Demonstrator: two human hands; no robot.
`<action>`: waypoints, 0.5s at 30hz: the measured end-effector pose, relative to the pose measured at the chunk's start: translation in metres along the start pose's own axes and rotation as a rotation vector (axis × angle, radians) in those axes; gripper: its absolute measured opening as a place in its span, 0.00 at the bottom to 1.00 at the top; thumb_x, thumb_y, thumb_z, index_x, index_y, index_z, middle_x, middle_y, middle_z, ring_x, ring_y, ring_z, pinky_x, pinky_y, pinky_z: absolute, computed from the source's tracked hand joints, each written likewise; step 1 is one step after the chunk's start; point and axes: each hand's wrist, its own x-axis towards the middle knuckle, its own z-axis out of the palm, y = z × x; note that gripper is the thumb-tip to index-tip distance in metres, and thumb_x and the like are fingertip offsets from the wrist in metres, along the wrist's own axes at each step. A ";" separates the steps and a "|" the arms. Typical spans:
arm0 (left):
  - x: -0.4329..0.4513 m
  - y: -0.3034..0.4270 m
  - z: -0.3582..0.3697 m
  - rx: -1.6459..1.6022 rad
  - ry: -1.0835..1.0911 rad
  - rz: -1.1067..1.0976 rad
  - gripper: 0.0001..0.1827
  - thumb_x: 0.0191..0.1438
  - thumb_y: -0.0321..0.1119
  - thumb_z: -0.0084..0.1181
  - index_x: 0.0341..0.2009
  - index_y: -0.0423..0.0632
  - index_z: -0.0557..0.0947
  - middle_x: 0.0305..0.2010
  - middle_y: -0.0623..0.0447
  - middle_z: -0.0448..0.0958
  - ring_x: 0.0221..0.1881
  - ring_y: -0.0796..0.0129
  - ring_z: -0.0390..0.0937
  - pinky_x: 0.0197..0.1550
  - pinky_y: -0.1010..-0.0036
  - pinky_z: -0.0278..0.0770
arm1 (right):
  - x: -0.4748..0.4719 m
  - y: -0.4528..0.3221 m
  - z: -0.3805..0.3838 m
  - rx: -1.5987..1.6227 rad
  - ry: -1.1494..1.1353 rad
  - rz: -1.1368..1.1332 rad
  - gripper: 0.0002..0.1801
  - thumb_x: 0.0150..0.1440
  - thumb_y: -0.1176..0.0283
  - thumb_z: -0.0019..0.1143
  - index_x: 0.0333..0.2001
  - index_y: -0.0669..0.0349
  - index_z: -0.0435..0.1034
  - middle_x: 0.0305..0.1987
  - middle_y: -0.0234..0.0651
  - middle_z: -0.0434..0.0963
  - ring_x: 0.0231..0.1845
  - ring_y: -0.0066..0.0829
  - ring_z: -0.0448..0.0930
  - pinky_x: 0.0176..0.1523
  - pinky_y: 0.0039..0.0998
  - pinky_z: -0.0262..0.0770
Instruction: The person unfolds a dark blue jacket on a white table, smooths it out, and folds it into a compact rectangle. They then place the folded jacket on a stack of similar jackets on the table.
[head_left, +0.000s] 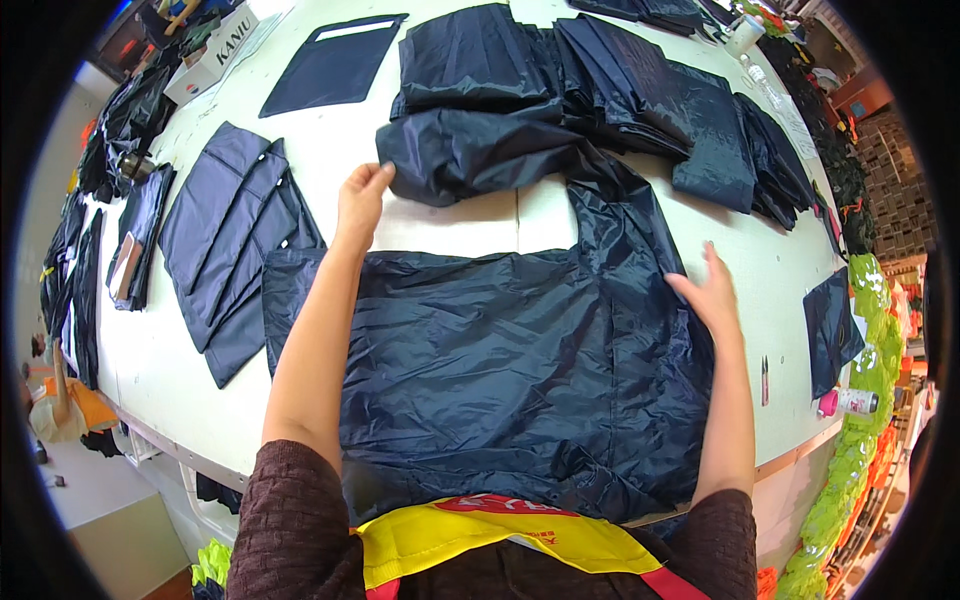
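Note:
A pair of dark navy trousers (480, 352) in thin, shiny fabric lies crumpled on the white table in front of me. One leg is spread out near my body, and the other leg (472, 154) bends away at the top, the two joining on the right. My left hand (364, 201) pinches the far leg's end at its left edge, fingers closed on the cloth. At the right edge of the garment, my right hand (709, 296) has its fingers apart, its thumb at or just above the fabric.
Stacks of folded dark fabric (472, 60) stand behind the trousers. Overlapping folded garments (225, 225) lie left, with a flat dark piece (330, 71) beyond. Thread snips or a similar slim tool (765, 381) and a bottle (859, 401) sit right. Another person (64, 405) is at far left.

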 end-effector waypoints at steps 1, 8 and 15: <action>0.007 0.012 0.006 -0.099 0.048 0.091 0.11 0.56 0.36 0.55 0.35 0.40 0.78 0.30 0.59 0.73 0.33 0.77 0.65 0.37 0.80 0.63 | 0.006 -0.034 0.000 -0.090 -0.073 0.012 0.36 0.45 0.60 0.64 0.55 0.67 0.63 0.53 0.55 0.70 0.56 0.48 0.70 0.58 0.38 0.66; 0.024 0.143 -0.080 -0.591 0.045 0.618 0.06 0.60 0.31 0.50 0.40 0.45 0.76 0.37 0.57 0.76 0.35 0.77 0.72 0.39 0.81 0.71 | 0.032 -0.012 0.007 0.412 0.254 -0.102 0.10 0.52 0.76 0.56 0.39 0.62 0.70 0.27 0.41 0.77 0.30 0.27 0.76 0.35 0.27 0.70; -0.086 0.027 -0.189 0.256 -0.025 0.136 0.16 0.53 0.24 0.49 0.48 0.38 0.74 0.48 0.52 0.74 0.47 0.73 0.70 0.51 0.77 0.64 | -0.043 -0.010 -0.005 -0.008 0.610 -0.538 0.32 0.40 0.91 0.47 0.52 0.57 0.70 0.26 0.39 0.69 0.25 0.38 0.71 0.31 0.33 0.71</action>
